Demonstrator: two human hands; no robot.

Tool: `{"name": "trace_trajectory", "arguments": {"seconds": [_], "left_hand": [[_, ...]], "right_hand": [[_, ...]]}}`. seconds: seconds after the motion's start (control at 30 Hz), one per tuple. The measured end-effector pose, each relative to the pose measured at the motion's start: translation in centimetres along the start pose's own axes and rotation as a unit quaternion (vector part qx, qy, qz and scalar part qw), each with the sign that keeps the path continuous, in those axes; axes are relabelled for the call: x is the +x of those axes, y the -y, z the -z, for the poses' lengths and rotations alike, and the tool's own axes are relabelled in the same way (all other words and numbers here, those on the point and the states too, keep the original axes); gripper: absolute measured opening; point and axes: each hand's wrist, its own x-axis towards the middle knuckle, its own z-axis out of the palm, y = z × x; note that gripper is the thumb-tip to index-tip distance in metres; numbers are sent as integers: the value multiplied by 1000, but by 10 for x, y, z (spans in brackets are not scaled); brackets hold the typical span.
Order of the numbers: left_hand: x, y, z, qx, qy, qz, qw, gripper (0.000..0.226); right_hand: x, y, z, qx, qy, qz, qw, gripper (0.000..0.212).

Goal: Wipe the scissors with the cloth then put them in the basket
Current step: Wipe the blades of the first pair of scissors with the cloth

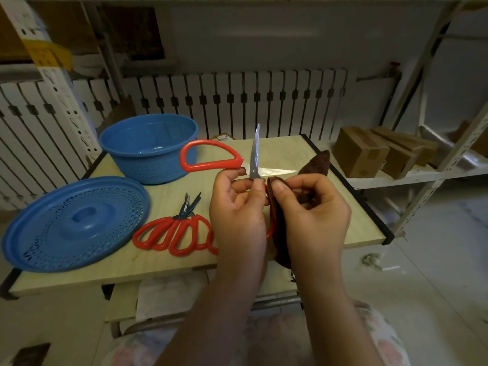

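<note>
Here the left hand (237,207) grips open red-handled steel scissors (211,158) at the pivot, while the right hand (314,212) pinches a folded dark-brown cloth (315,165) beside the blades.

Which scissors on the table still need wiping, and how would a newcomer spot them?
Start at the pale wooden table and find the blue lid lying at its near left. Just right of the lid lie the waiting scissors, flat on the wood with blades pointing away. Unlike the open scissors held in the left hand, nothing touches these.
</note>
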Motion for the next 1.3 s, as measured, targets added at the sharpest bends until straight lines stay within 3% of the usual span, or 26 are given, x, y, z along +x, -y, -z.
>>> {"name": "trace_trajectory", "arguments": {"seconds": [0.33,0.9,1.1,1.3], "left_hand": [[-12,7,-7,-62,19,-9,998,20],[-10,18,-2,-64,-19,-21,998,22],[-3,14,-1,-44,-1,-44,998,19],[-7,14,-1,-64,23,-42,997,21]], "right_hand": [[1,4,-8,-33,-33,32,998,11],[1,-2,3,-139,0,37,990,13],[0,3,5,-57,-12,24,998,8],[3,1,-6,-72,-8,29,997,10]]}}
